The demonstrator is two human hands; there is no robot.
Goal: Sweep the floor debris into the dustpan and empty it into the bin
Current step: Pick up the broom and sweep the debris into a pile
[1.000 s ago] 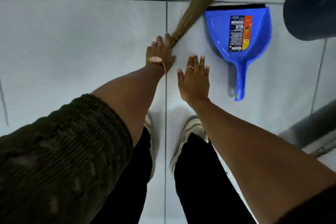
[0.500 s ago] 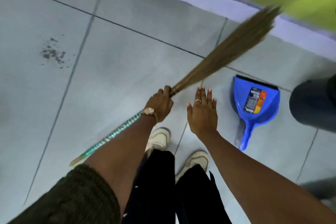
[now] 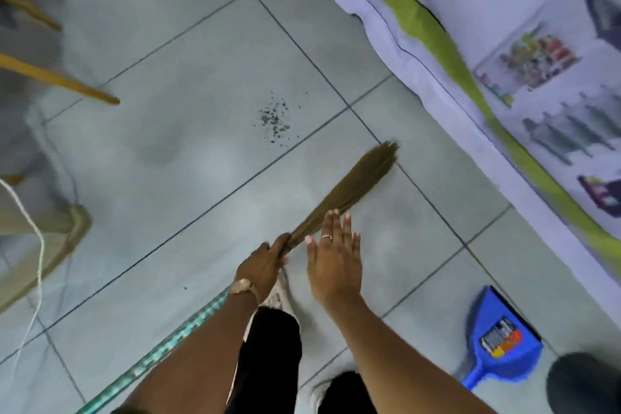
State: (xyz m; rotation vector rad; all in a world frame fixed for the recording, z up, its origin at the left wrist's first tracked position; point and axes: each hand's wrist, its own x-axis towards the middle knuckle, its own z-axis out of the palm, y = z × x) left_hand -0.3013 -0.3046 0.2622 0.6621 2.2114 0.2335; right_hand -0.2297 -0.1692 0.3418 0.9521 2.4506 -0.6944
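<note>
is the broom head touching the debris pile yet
Apart. The head view shows bare tile between the broom bristle tips and the debris pile.

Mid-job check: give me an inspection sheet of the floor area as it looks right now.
Surface: grey tiled floor, dark grout lines.
Job's things: debris pile unswept, apart from the broom bristles; blue dustpan lies lower right; dark bin at its side.
Clutter: wooden furniture legs upper left.
Grips: left hand closed on broom; right hand open, empty.
Cables: white cord at left edge.
Surroundings: printed banner along the right.
</note>
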